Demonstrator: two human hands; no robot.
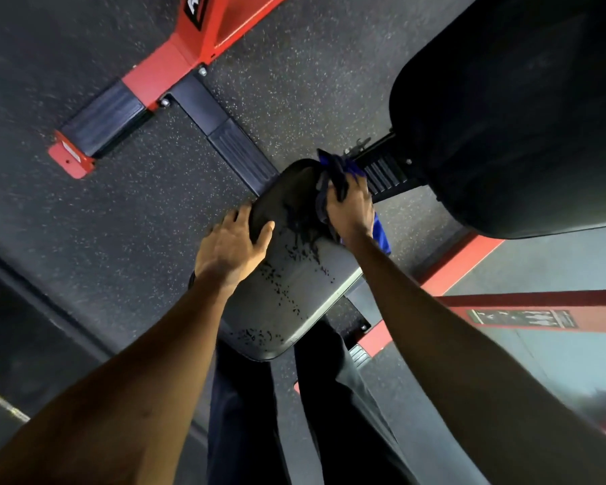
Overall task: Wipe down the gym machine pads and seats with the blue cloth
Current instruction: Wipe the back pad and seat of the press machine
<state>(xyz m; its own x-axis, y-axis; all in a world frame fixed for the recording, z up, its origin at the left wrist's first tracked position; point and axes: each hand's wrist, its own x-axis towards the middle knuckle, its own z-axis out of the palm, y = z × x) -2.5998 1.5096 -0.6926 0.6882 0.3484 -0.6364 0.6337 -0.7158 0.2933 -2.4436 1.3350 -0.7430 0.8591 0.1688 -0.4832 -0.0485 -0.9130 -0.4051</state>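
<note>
**A:** Where is the blue cloth (382, 234)?

**B:** It's bunched in the right hand (352, 208), fingers curled tight round it, at the far right edge of the seat pad (294, 285). A blue tail hangs off that edge under the wrist.

**A:** And the left hand (230, 246)?

**B:** It grips the seat's left edge, thumb on top and fingers wrapped over the side.

**A:** Is there room to move?

**B:** The near half of the seat lies open between the forearms, speckled with dark wet droplets.

**A:** What crowds it?

**B:** The big black back pad (522, 117) looms just beyond the cloth, to the right. A ribbed adjustment rail (385, 173) runs between the two, just beside the knuckles. The person's dark trouser legs (245, 414) stand at the near edge.

**A:** And further out?

**B:** A red frame (196, 40) sits at upper left, with black ribbed foot treads (102, 122) on it. Another red rail (459, 264) passes on the right, and below it a red bar carries a warning label (522, 318). Everything stands on dark speckled rubber flooring (67, 222).
</note>
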